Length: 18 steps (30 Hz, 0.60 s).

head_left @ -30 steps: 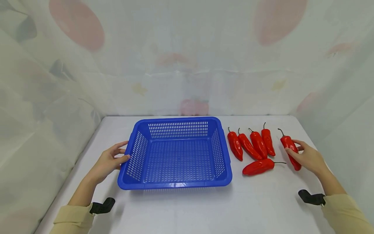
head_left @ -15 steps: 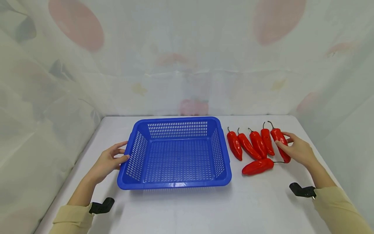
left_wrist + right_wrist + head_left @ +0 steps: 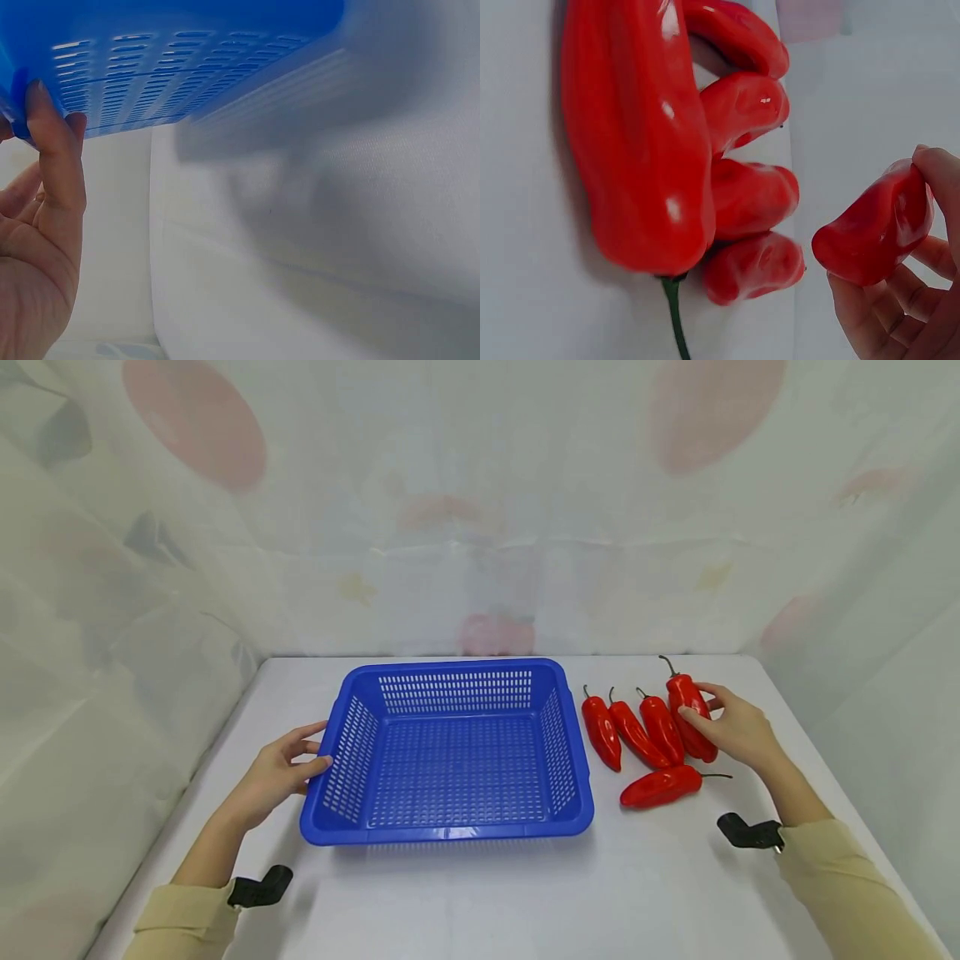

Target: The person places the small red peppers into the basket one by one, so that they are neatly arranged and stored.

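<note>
A blue plastic basket (image 3: 450, 835) with slotted walls stands mid-table in the head view. My left hand (image 3: 276, 779) grips its left rim, thumb over the top and fingers against the outside wall. In my right hand (image 3: 738, 727) a red pepper (image 3: 688, 714) is pinched between thumb and fingers, its stem pointing away from me. The right wrist view shows this pepper raised beside the others. From the head camera it covers one of the upright-lying row; the other three include the leftmost pepper (image 3: 602, 732). Another pepper (image 3: 660, 787) lies crosswise in front of the row.
The white table (image 3: 480, 902) ends at a patterned plastic sheet (image 3: 450, 585) behind and at both sides. The pepper row lies close along the basket's right side. A black wrist mount (image 3: 750, 832) sticks out from the right sleeve.
My right hand has carried the pepper leftward and away from me, from the table's right side to over the rightmost pepper of the row. The left hand and basket have stayed in place.
</note>
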Tool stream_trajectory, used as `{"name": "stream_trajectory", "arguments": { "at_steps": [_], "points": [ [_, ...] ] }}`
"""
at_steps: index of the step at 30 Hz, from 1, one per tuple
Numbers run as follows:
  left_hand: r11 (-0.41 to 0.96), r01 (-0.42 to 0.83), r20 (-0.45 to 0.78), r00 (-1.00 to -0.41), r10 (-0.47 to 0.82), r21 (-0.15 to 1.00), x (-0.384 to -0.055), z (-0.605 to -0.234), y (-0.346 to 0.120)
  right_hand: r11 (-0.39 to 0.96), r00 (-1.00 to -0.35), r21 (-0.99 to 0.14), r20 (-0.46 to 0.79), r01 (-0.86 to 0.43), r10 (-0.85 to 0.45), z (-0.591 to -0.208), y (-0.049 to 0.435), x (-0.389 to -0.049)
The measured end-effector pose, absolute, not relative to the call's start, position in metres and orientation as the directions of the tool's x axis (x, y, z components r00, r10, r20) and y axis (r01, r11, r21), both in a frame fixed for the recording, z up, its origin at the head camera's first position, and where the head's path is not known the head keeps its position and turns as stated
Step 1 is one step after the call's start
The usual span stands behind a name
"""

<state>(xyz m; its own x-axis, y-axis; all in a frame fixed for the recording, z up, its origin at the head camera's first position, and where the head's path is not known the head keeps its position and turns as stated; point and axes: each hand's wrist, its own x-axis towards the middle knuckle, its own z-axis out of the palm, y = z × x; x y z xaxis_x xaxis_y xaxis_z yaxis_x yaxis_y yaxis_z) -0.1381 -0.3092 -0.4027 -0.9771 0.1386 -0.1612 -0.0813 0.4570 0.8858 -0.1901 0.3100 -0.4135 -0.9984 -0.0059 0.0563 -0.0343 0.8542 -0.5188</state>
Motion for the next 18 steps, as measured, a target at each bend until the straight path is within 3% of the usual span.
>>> {"name": "stream_trajectory", "arguments": {
  "at_steps": [18],
  "points": [
    [0.452, -0.082, -0.16, -0.978, 0.136, 0.888, -0.138, -0.402, -0.308, 0.842, -0.997, -0.535, 0.057, -0.075, -0.053, -0.378, 0.265, -0.198]
  ]
}}
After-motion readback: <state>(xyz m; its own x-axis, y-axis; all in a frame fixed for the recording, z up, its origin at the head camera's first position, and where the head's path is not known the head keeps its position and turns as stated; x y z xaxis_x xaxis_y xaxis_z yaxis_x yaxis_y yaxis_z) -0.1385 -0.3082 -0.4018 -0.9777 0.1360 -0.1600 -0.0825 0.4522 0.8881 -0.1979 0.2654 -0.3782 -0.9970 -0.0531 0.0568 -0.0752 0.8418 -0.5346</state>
